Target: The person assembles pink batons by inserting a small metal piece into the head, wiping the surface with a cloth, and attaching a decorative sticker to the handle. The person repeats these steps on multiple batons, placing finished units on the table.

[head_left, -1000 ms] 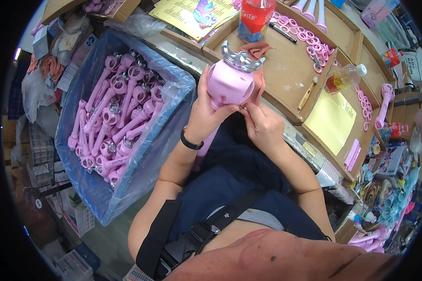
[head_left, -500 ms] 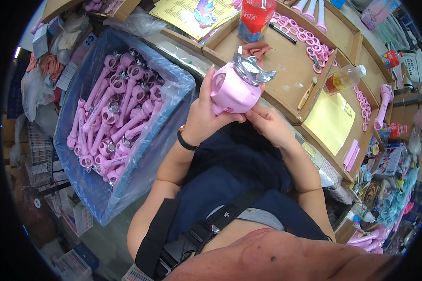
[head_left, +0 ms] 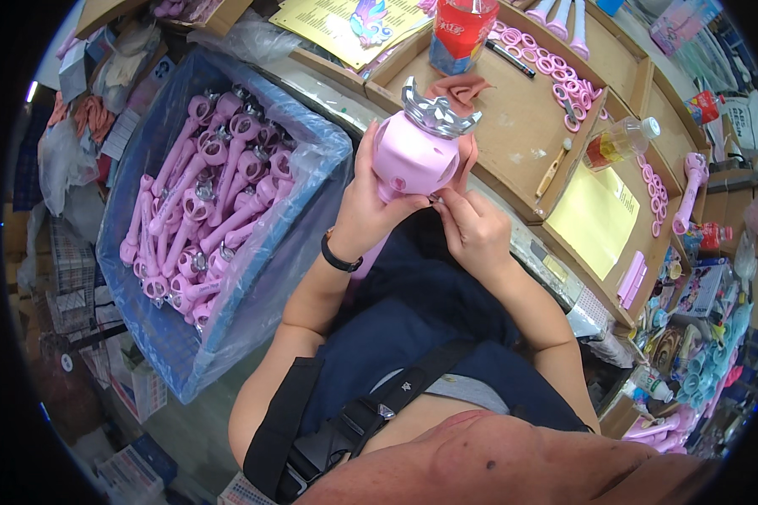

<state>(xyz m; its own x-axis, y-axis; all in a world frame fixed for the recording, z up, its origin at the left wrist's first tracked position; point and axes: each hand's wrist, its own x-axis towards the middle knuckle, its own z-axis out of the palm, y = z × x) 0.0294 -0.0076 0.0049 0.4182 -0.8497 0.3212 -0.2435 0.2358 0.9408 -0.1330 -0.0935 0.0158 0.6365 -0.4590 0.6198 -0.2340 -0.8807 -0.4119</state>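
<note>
Upright in front of me is a pink toy wand (head_left: 414,160), a large rounded head topped by a silver crown (head_left: 438,114). My left hand (head_left: 364,198) is wrapped round the head's left side and underside, and part of the pink handle (head_left: 370,257) shows below the wrist. At the base of the head, my right hand (head_left: 477,223) is closed in a pinch, its fingertips close to the left thumb. Whatever those fingertips hold is too small to make out. A salmon-coloured strip shows along the head's right side, above the right hand.
To the left stands a blue plastic-lined crate (head_left: 312,139) full of pink wands (head_left: 198,202). Cardboard trays (head_left: 514,156) ahead hold pink rings (head_left: 564,84), a salmon cloth (head_left: 461,89), a brush (head_left: 552,168), a marker (head_left: 510,59) and bottles (head_left: 621,141). Yellow paper (head_left: 594,219) lies at right.
The wand has turned and tilted upright, so its crown now points up and its handle shows below. My right hand has shifted slightly right and down, its fingers now pinched at the head's base.
</note>
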